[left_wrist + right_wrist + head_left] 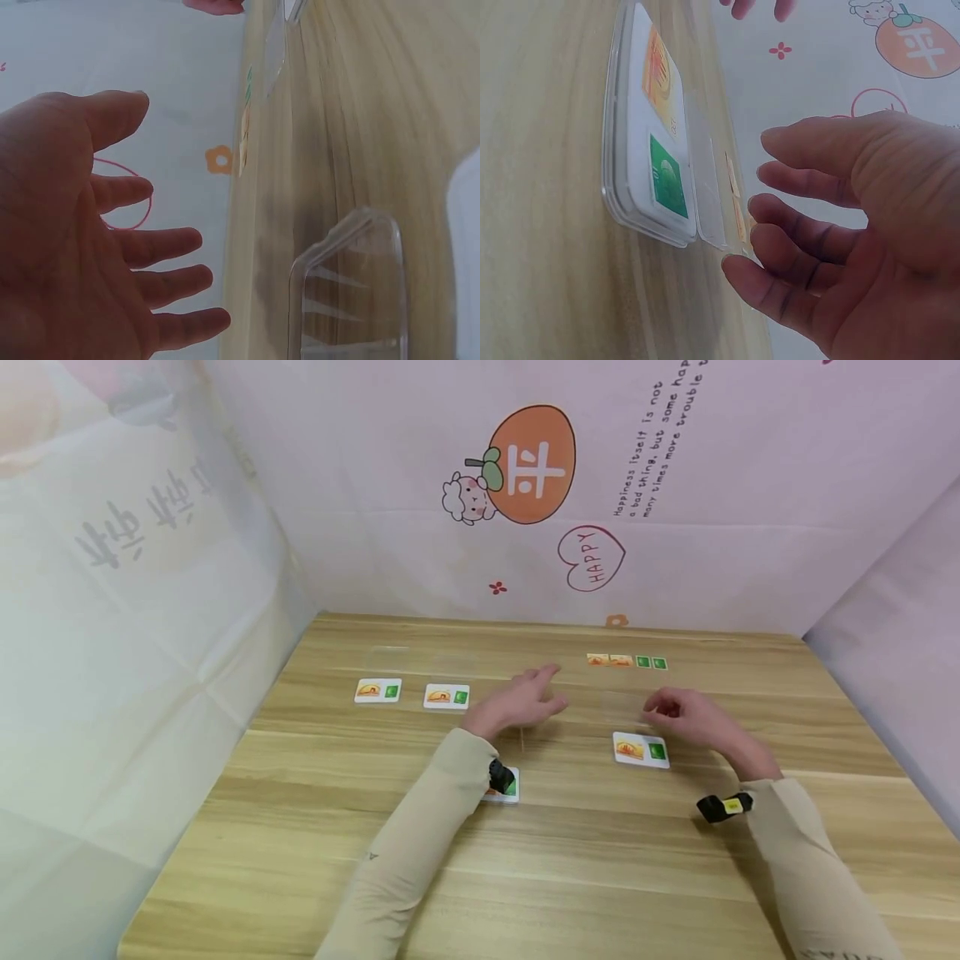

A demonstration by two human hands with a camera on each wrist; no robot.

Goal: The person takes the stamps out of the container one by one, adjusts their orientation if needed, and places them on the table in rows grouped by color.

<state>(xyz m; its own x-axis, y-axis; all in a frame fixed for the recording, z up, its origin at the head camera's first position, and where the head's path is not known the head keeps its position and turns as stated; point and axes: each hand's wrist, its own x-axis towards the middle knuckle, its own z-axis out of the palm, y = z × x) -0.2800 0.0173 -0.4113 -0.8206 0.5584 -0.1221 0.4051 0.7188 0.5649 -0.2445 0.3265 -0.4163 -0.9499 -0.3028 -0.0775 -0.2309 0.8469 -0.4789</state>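
Note:
My left hand [521,700] hovers above the middle of the table with fingers spread; the left wrist view shows its bare palm [67,240]. Below it stands a transparent plastic lid [349,300]. Loosely bent, the fingers of my right hand [693,718] hold nothing and stay apart from the nearest card case. That case holds a white card [641,750] with an orange picture and a green square; its clear lid [705,176] is tipped open behind the card. Another such card [512,787] is partly hidden by my left wrist camera.
Two similar cards, one at the far left [378,691] and one beside it [447,697], lie on the wooden table [570,877]. At the back right is a row of small orange stickers [597,660] and green stickers [659,663]. A printed cloth [375,560] hangs behind.

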